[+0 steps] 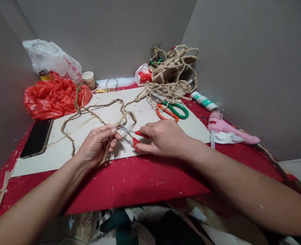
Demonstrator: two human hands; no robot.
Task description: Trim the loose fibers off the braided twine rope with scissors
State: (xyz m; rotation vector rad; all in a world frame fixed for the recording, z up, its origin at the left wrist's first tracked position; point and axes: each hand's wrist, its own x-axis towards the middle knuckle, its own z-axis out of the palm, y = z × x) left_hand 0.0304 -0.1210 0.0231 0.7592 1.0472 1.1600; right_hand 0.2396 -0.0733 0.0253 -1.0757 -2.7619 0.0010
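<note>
Pinched in my left hand (100, 141) is a braided straw rope (121, 119); one end hangs below the fingers and the rest trails over the white board. My right hand (165, 137) grips small scissors (133, 133) by their red handles, fingers in the loops. Their blades are spread a little and the tips touch the rope beside my left thumb. Whether the blades are around a strand I cannot tell. Behind my right hand lies a larger pair of scissors (177, 110) with one green and one orange handle.
A heap of straw rope (173, 71) sits at the back right, near a tissue pack (142, 75). Right of it are a white-green tube (203, 101) and a pink glue gun (227, 127). At left are a phone (36, 139), a red plastic bag (54, 97) and a paper cup (88, 80).
</note>
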